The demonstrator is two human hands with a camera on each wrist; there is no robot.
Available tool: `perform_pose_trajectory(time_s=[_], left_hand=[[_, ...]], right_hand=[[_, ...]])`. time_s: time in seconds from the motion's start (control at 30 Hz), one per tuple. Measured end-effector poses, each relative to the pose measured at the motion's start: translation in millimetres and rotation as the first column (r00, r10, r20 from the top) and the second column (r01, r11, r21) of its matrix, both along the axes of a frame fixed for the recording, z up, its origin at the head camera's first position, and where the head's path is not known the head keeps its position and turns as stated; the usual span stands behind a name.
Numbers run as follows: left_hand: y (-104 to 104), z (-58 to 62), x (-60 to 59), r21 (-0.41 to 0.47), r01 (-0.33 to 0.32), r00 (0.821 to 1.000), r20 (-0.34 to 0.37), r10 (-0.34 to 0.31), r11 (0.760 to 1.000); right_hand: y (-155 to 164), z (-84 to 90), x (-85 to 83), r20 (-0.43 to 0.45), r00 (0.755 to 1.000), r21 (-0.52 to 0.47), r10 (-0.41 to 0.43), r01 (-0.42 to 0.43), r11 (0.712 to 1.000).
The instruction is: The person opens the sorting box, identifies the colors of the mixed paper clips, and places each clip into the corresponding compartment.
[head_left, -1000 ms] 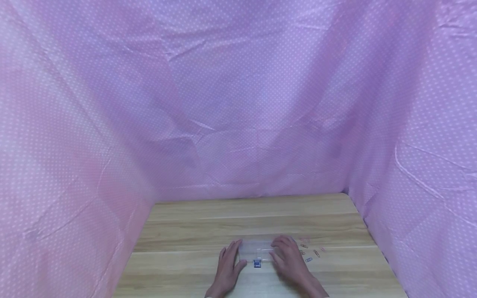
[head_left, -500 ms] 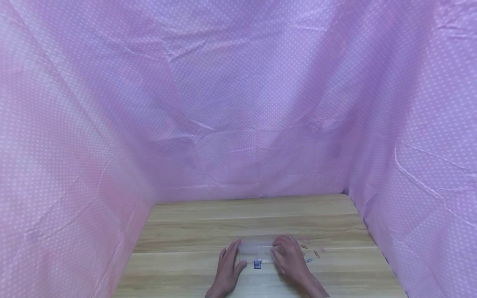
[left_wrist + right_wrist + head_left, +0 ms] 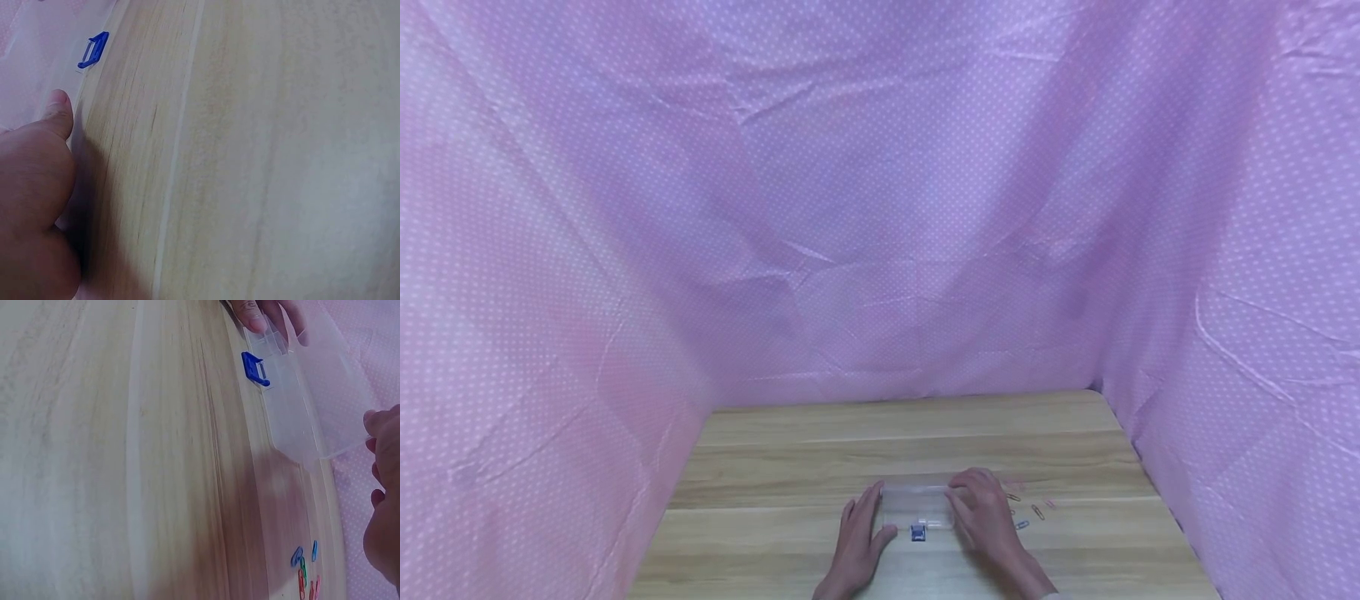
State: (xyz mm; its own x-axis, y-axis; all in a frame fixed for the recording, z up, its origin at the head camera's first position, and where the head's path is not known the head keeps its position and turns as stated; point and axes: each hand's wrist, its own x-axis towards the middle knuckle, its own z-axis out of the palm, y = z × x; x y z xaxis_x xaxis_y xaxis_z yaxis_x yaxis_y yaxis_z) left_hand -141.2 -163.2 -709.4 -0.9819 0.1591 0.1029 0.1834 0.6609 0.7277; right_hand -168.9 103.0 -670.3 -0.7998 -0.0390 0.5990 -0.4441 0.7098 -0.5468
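A clear plastic box (image 3: 917,510) with a blue latch (image 3: 918,532) on its front sits on the table between the two hands. My left hand (image 3: 856,542) holds the box's left end, thumb at the front wall and fingers reaching to the back. In the left wrist view, the left thumb (image 3: 57,112) lies along the front near the latch. The box's clear lid (image 3: 334,394) stands tilted up in the right wrist view. My right hand (image 3: 386,487) pinches the lid's edge near its right corner between thumb and fingers.
Several coloured paper clips (image 3: 304,572) lie loose on the wooden table (image 3: 775,467), just right of the right hand. Pink dotted cloth (image 3: 880,208) walls in the table at the back and both sides.
The right hand has shifted slightly right and up with the lid's edge, and more of the box's front right corner shows. The left hand has stayed in place.
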Motion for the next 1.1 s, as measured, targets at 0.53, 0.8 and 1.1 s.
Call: perform_pose_trajectory(time_s=[0.53, 0.8, 1.1], left_hand=[[0.4, 0.0, 0.7, -0.005, -0.004, 1.0, 0.001, 0.004, 1.0], [0.0, -1.9, 1.4, -0.006, -0.003, 1.0, 0.002, 0.003, 1.0], [-0.2, -3.1, 1.1, -0.007, -0.009, 1.0, 0.013, 0.009, 1.0]], right_hand=[[-4.3, 6.2, -6.5, 0.149, 0.988, -0.086, -0.051, 0.064, 0.994], [-4.5, 9.7, -6.0, 0.298, 0.954, -0.12, -0.024, 0.062, 0.991], [-2.1, 7.9, -2.5, 0.38, 0.924, -0.16, 0.049, 0.013, 0.987]])
